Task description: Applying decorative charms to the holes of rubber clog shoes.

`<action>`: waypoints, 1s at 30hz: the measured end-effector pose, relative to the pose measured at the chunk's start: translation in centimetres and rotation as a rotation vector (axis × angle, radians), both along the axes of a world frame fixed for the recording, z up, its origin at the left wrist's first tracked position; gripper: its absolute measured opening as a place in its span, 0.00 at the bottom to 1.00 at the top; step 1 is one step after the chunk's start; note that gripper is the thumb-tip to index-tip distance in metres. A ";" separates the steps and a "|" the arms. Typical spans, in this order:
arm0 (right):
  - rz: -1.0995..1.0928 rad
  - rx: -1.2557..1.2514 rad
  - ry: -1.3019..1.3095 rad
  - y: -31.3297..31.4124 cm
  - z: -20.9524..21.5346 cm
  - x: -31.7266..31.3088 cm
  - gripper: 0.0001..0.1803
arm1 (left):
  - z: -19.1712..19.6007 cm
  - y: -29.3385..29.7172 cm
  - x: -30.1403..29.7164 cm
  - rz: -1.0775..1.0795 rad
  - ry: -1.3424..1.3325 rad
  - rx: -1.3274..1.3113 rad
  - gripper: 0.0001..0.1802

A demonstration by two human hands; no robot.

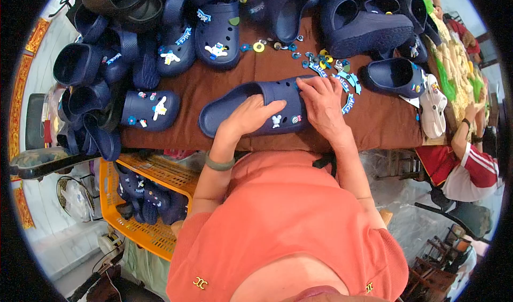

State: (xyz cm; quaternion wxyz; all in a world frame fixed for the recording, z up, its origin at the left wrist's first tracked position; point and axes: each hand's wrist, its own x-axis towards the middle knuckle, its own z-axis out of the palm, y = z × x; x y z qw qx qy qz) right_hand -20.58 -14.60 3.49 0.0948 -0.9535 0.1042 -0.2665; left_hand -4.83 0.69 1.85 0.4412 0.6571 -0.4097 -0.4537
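Coral cloth of the wearer's shirt (288, 206) fills the foreground, with small yellow emblems near the lower edge, and both forearms reach up past it to a surface (379, 123) covered in brown fabric. Near its front edge, between the hands, lies a navy clog (218, 115), its heel to the left and its toe to the right. The left hand (248, 115), a greenish band (220, 163) on its wrist, has its grip on the clog at the foot opening, thumb laid over the upper; its other fingers are mostly hidden. The right hand (323, 107) is at the toe end, its grip narrow, fingertips drawn together against the upper; whether a small piece sits between them I cannot tell. A mouse-shaped charm (276, 121) shows on the near side of the clog. Beyond the right hand are loose charms (320, 61), some blue and banner-shaped. To the left sits a decorated clog (151, 111), and more navy clogs (216, 35) crowd the far side. Below left, an orange basket (109, 208) contains further clogs.
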 end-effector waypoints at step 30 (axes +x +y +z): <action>-0.200 0.096 -0.286 -11.2 -5.3 1.1 0.09 | 1.2 0.2 -0.4 0.022 -0.003 -0.091 0.28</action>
